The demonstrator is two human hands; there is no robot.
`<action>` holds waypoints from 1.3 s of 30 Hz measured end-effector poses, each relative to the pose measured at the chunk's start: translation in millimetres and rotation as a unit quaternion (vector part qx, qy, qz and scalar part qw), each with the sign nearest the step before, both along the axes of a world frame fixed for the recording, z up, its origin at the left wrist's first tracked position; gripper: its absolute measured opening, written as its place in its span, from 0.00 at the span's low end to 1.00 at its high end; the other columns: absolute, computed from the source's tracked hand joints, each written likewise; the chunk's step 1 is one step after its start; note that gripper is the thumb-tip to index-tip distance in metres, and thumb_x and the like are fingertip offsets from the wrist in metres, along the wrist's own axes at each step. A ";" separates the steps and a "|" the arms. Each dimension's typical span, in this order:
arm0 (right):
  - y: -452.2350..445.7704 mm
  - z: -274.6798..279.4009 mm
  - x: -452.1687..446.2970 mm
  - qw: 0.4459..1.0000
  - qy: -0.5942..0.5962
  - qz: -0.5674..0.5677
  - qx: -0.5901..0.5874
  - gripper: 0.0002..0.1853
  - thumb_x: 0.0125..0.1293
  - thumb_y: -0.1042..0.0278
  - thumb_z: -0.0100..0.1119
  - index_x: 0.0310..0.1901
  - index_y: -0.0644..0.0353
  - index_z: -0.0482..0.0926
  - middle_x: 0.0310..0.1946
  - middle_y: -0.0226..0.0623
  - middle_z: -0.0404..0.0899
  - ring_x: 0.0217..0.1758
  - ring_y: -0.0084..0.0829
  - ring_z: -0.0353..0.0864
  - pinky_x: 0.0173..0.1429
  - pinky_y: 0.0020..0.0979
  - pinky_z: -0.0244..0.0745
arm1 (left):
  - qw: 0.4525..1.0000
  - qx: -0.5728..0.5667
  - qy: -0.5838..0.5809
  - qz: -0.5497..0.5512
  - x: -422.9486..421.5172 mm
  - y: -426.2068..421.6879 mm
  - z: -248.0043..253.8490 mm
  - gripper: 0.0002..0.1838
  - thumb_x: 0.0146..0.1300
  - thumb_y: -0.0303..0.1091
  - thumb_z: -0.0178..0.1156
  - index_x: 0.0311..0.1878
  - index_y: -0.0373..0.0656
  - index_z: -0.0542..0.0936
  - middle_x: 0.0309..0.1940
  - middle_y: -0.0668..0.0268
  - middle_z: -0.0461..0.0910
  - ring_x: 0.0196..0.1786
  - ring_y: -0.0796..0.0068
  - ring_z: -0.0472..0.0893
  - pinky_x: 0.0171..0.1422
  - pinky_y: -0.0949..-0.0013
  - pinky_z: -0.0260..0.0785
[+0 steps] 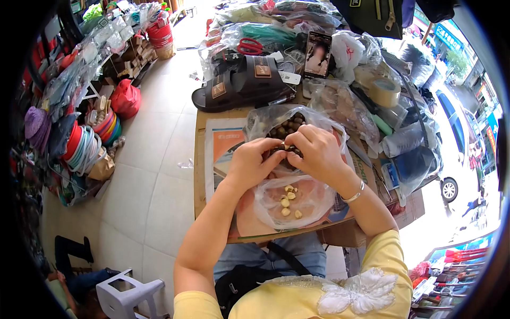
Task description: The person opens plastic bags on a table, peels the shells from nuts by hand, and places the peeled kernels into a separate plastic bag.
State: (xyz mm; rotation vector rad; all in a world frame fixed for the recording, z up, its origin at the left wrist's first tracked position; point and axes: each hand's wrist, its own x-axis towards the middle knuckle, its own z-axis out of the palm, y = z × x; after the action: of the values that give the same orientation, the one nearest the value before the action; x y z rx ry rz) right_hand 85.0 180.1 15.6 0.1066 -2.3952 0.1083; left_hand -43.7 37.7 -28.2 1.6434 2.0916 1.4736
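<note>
My left hand (252, 162) and my right hand (315, 152) meet above the table, fingertips pinched together on a small chestnut (285, 147). Most of that chestnut is hidden by my fingers; a pale bit shows between them. Just beyond lies a clear plastic bag (258, 118) with many dark brown chestnuts (288, 125) in it. On my side of the hands, a second clear plastic bag (320, 204) is spread out, and several peeled, pale yellow chestnuts (285, 202) rest on it. Dark pieces show beneath my fingers, partly covered.
Printed paper (220, 139) covers the table under the bags. Behind stand dark sandals (229, 87), red-handled scissors (249, 47), a phone (317, 55) and a tape roll (384, 92). A plastic stool (127, 292) is at lower left, near a seated person's legs (79, 266).
</note>
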 end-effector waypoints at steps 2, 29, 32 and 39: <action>2.0 2.4 3.4 1.000 -0.007 0.008 -0.024 0.12 0.49 0.68 0.68 0.36 0.56 0.78 0.29 0.33 0.75 0.32 0.35 0.79 0.36 0.35 0.76 | 0.996 0.004 -0.093 -0.009 -1.2 0.2 -1.7 0.16 0.60 0.40 0.67 0.48 0.42 0.84 0.33 0.59 0.83 0.31 0.65 0.81 0.38 0.66 0.73; -9.9 27.2 61.0 0.913 -0.303 0.152 -0.229 0.10 0.54 0.64 0.71 0.37 0.57 0.86 0.29 0.34 0.79 0.29 0.34 0.81 0.34 0.31 0.75 | 1.000 0.016 -0.015 0.016 -0.8 -0.7 2.1 0.13 0.60 0.34 0.62 0.47 0.43 0.82 0.28 0.60 0.81 0.26 0.67 0.78 0.34 0.67 0.71; 1.8 22.6 61.2 0.923 -0.280 0.092 -0.247 0.10 0.56 0.62 0.69 0.38 0.56 0.86 0.31 0.35 0.80 0.32 0.38 0.82 0.38 0.33 0.77 | 0.999 0.013 -0.029 0.019 -0.3 -0.1 1.0 0.12 0.60 0.33 0.62 0.47 0.43 0.82 0.26 0.61 0.79 0.25 0.69 0.77 0.33 0.68 0.70; 28.8 9.0 34.6 0.971 -0.209 -0.046 -0.109 0.10 0.58 0.61 0.66 0.39 0.55 0.85 0.34 0.37 0.82 0.36 0.39 0.82 0.40 0.37 0.76 | 0.998 0.031 -0.047 0.033 2.8 -1.5 3.4 0.10 0.61 0.31 0.59 0.45 0.41 0.79 0.24 0.61 0.77 0.24 0.69 0.76 0.33 0.68 0.70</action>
State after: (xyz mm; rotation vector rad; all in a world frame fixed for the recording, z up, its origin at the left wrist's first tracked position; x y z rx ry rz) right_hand 119.5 208.9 24.6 -0.1435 -2.7831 0.3827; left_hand -40.9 36.2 -24.8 1.5076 2.0883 1.6169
